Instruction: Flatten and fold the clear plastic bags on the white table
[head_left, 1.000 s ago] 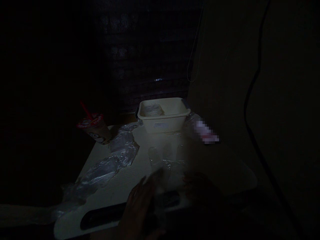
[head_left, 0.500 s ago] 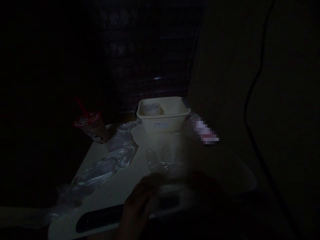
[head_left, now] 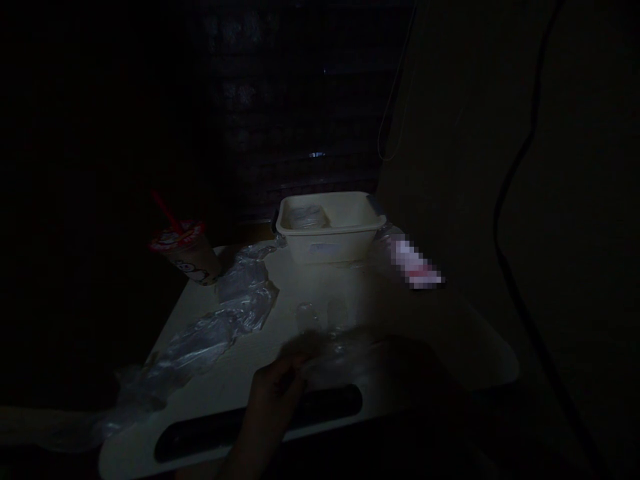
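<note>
Two bare hands are at work low in a very dark view, down by the near edge of a pale bench (head_left: 295,283). The left hand (head_left: 274,390) is the clearer one: fingers curled, thumb and fingertips drawn together, and they seem to be pinching the near part of a clear plastic glove (head_left: 336,313). That glove lies on the bench in front of the hands, flat finger shapes pointing away toward the back, its nearer part blurred and hazy between the two hands. Over to the right hand (head_left: 407,357), and it's deep in shadow, just beside the glove; whether its fingers are spread or closed, I cannot tell.

Below the glove runs a long dark slot (head_left: 330,405) near the bench's front edge, with the left wrist crossing over it. Out to the left, a crumpled strip of clear plastic (head_left: 200,343) trails along the bench and past its near left corner. Just beyond it stands a cup (head_left: 195,261) with a red-patterned top and a red straw (head_left: 166,210). At the back sits a cream tub (head_left: 330,248), a clear-wrapped bundle (head_left: 306,217) inside on the left. Right of the tub, a pixelated pink-and-white item (head_left: 414,265); farther right, a dark cable (head_left: 500,257) hangs down.
</note>
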Tool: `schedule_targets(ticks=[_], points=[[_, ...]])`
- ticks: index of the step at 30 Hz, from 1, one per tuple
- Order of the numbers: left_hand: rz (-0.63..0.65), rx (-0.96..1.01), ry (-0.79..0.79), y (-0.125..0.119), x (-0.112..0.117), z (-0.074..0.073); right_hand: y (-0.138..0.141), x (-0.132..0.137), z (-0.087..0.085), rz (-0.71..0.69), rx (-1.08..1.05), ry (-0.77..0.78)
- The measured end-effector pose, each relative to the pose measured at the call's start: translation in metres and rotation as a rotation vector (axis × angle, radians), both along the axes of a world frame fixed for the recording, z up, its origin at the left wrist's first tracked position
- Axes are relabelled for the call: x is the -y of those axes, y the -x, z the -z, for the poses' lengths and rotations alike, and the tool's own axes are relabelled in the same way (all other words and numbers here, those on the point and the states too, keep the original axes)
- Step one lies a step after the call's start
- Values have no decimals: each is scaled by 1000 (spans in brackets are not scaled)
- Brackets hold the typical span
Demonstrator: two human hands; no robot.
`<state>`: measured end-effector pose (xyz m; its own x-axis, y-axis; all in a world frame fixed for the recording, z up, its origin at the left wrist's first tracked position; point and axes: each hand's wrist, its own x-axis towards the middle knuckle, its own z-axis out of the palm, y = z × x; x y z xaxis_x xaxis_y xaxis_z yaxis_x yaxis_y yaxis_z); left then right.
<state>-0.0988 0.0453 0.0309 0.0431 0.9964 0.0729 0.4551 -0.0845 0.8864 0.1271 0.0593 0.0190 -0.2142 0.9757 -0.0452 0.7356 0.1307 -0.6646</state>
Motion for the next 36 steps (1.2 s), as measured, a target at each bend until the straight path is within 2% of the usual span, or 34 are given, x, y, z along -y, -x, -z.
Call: schedule_targets(ticks=[4,9,13,19,24,30,36], points=[[-88,6,66,-6,-6,-3,4,-4,-9,51,-36,40],[-91,-45,98,-10,-12,-4,6,-10,-13,68,-101,135],[-102,-65,136,-10,-17,-3,7,-15,-11,61,-129,132],[-144,96,173,-10,-16,-8,12,-23,-16,54,-200,171],[-172,247,203,-9,-7,-3,15,-27,-19,12,-285,189],[-176,352,274,-15,-3,4,17,-32,-14,-11,-178,170],[-91,361,291,-15,-3,4,18,-32,-8,8,-125,169]])
